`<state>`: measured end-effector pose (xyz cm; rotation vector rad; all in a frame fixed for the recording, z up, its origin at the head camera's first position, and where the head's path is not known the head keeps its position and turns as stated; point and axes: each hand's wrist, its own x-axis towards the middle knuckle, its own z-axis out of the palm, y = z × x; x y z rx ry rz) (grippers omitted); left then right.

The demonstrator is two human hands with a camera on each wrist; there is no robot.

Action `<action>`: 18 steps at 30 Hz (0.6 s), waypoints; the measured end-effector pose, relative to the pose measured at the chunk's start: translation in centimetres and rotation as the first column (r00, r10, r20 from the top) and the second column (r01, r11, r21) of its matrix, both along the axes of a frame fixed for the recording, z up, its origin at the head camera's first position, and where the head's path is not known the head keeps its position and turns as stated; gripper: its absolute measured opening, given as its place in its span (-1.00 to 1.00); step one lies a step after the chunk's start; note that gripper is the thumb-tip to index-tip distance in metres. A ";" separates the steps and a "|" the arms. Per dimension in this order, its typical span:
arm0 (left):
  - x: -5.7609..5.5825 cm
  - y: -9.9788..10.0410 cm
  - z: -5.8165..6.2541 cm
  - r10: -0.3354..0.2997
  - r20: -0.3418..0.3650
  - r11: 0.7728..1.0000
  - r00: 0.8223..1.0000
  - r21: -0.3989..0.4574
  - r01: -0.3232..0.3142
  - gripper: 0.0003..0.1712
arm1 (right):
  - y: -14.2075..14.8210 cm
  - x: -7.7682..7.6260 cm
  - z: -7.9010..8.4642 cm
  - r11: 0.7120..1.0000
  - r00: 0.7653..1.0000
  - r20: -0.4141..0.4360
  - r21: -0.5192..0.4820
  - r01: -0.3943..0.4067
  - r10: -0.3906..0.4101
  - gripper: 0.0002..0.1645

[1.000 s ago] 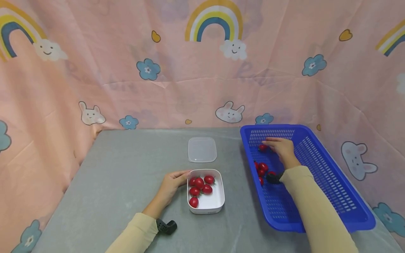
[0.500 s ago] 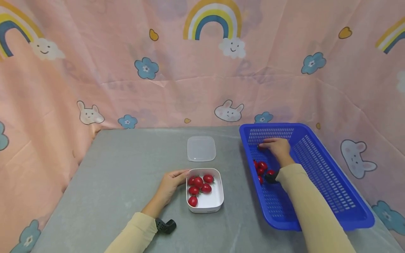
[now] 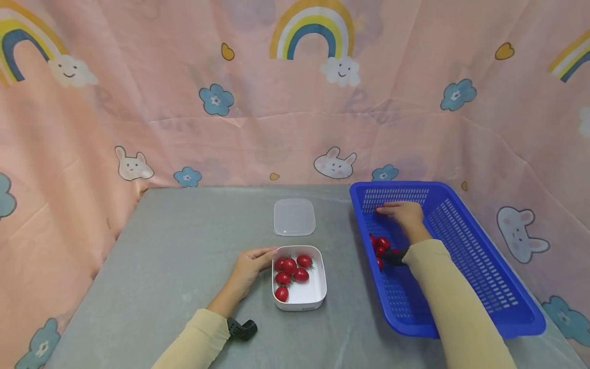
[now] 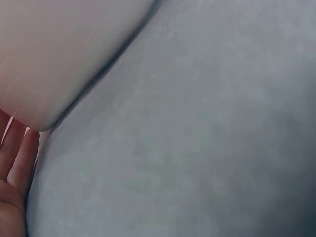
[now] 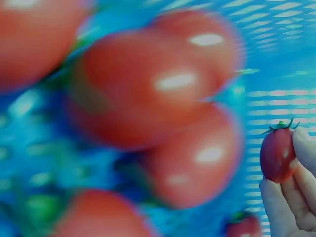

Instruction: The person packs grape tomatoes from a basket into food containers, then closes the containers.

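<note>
In the head view, a white square box (image 3: 311,289) with several red cherry tomatoes (image 3: 289,266) in its left part stands on the grey table. My left hand (image 3: 246,271) holds the box at its far left corner, one fingertip at the rim; in the left wrist view its fingers (image 4: 22,163) lie along the outer wall. My right hand (image 3: 405,218) reaches into the far left of a blue basket (image 3: 392,320). Thumb and fingers pinch one cherry tomato (image 5: 278,155), green stem up, in the right wrist view; the hand mostly covers it in the head view.
Several more tomatoes (image 3: 381,243) lie along the basket's left side, under my right forearm. A clear flat lid (image 3: 294,218) rests on the table behind the box. A pink printed curtain (image 3: 258,138) hangs behind and at both sides.
My right hand has moved slightly left and closed its fingers on the tomato, which showed beside the fingertips one second ago. The left hand and box stay put.
</note>
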<state>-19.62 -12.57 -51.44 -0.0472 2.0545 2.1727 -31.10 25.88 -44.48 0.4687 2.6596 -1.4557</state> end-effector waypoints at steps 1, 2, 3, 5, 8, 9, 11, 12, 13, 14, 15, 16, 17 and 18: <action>0.0 0.0 0.0 -0.003 0.000 1.000 1.000 0.002 0.003 -0.64 | 0.1 0.1 0.3 0.999 1.000 0.012 -0.047 0.010 -0.009 -0.32; 0.1 0.0 0.0 -0.005 0.001 1.000 1.000 0.002 0.005 -0.63 | 0.1 0.1 0.6 0.996 0.999 0.024 -0.092 0.023 -0.020 -0.30; 0.1 0.0 0.0 -0.005 0.003 1.000 1.000 0.003 0.005 -0.63 | 0.0 0.2 1.1 0.991 0.999 0.045 -0.130 0.035 -0.029 -0.29; 0.2 0.0 0.0 -0.005 0.005 1.000 1.000 0.003 0.005 -0.64 | -0.2 0.4 2.1 0.991 0.997 0.082 -0.134 0.022 -0.011 -0.24; 0.2 0.0 0.0 -0.002 0.002 1.000 1.000 -0.002 0.002 -0.64 | -0.8 0.8 3.7 0.989 0.994 0.113 -0.149 0.003 0.014 -0.18; 0.1 0.0 0.0 0.001 0.005 1.000 1.000 0.002 -0.001 -0.64 | -1.0 1.0 4.2 0.988 0.993 0.114 -0.155 -0.006 0.024 -0.15; 0.1 -0.1 -0.1 0.002 0.006 1.000 1.000 0.007 -0.002 -0.64 | -1.5 1.4 5.1 0.985 0.993 0.102 -0.172 -0.036 0.055 -0.11; 0.0 -0.1 -0.1 0.000 0.006 1.000 1.000 0.006 0.000 -0.64 | -1.8 1.7 5.6 0.983 0.993 0.097 -0.178 -0.052 0.070 -0.10; 0.0 -0.1 -0.1 -0.001 0.010 1.000 1.000 0.010 0.001 -0.64 | -2.0 2.0 6.0 0.980 0.993 0.089 -0.187 -0.065 0.082 -0.10; -0.1 -0.1 -0.1 -0.004 0.008 1.000 1.000 0.009 0.004 -0.64 | -2.2 2.3 6.4 0.978 0.992 0.084 -0.194 -0.076 0.094 -0.11; -0.1 -0.1 -0.1 -0.008 0.010 1.000 1.000 0.010 0.008 -0.63 | -2.5 2.7 6.7 0.975 0.991 0.073 -0.201 -0.091 0.108 -0.12; -0.2 -0.1 -0.1 -0.011 0.009 1.000 1.000 0.005 0.011 -0.63 | -2.7 3.0 7.1 0.971 0.991 0.059 -0.214 -0.105 0.120 -0.12; -0.2 -0.2 -0.1 -0.016 0.006 1.000 1.000 -0.001 0.016 -0.63 | -3.0 3.4 7.4 0.968 0.990 0.047 -0.221 -0.119 0.132 -0.14; -0.2 -0.2 -0.1 -0.019 0.006 1.000 1.000 -0.006 0.019 -0.62 | -3.3 3.7 7.6 0.964 0.989 0.032 -0.231 -0.133 0.144 -0.15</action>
